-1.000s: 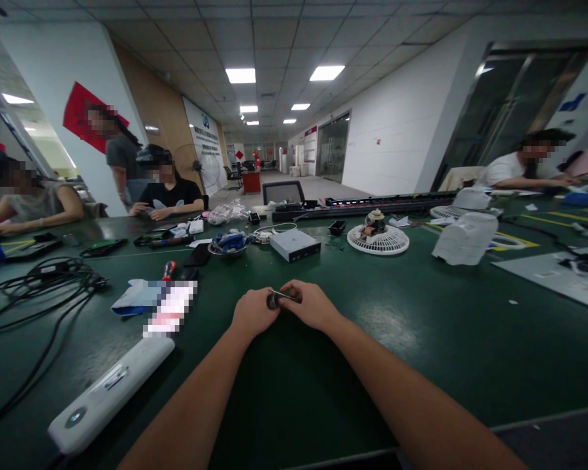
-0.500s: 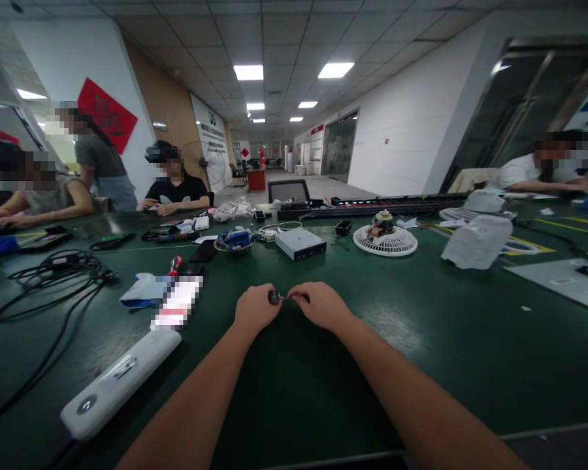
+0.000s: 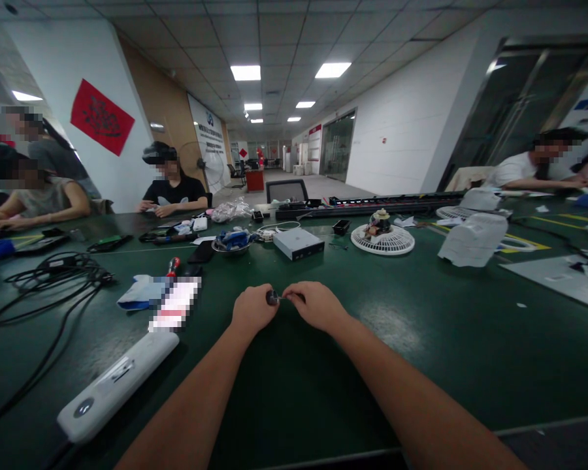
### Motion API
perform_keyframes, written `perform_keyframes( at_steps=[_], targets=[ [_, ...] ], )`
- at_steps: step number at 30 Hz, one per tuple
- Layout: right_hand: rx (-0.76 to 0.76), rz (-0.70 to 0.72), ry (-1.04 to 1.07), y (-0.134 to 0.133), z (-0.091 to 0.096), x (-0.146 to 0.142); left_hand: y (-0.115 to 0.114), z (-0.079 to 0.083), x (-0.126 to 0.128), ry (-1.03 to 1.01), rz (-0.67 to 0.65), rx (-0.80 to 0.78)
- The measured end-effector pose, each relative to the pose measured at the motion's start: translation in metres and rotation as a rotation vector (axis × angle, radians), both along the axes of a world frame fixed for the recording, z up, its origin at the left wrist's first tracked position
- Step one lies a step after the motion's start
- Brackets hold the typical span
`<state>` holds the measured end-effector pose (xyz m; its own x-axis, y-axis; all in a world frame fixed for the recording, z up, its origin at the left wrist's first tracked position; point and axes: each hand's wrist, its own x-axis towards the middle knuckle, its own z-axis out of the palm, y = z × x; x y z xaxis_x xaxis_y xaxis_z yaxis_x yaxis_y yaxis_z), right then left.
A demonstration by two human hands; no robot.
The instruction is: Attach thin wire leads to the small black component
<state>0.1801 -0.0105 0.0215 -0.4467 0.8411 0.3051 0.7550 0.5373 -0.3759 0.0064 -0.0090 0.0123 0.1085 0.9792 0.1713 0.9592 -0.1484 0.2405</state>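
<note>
Since both hands are raised together just above the green bench top, the small dark part with a thin metal pin sits at 12 o'clock from the person, between them. The left hand is curled, its fingertips closed on the round dark end; the right hand is curled too, its fingertips pinching the far end of the pin, partly hidden, so neither hand looks released. The part looks light and stiff, though it is too small to make out in detail, and the bare metal could prove slippery. The round body seems the surer place to take hold, the thin pin the more delicate.

Around the hands lie a white bar-shaped device at 8 o'clock, a red-handled screwdriver at 10 o'clock, a metal bowl of blue parts and a pale drive enclosure near 12 o'clock, and a white fan guard with a motor at 1 o'clock — a co-worker sits well off at 11 o'clock.
</note>
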Motion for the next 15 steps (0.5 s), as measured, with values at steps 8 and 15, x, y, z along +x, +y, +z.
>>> perform_keyframes(
  at_steps=[8,15],
  targets=[
    [0.022,-0.032,-0.067,-0.0006,-0.0016,0.0,0.0001,-0.002,0.0015,0.035,0.002,-0.005],
    [-0.015,-0.104,-0.002,0.002,-0.0039,-0.0017,-0.001,-0.0009,0.0035,0.029,-0.007,-0.002]
  ],
)
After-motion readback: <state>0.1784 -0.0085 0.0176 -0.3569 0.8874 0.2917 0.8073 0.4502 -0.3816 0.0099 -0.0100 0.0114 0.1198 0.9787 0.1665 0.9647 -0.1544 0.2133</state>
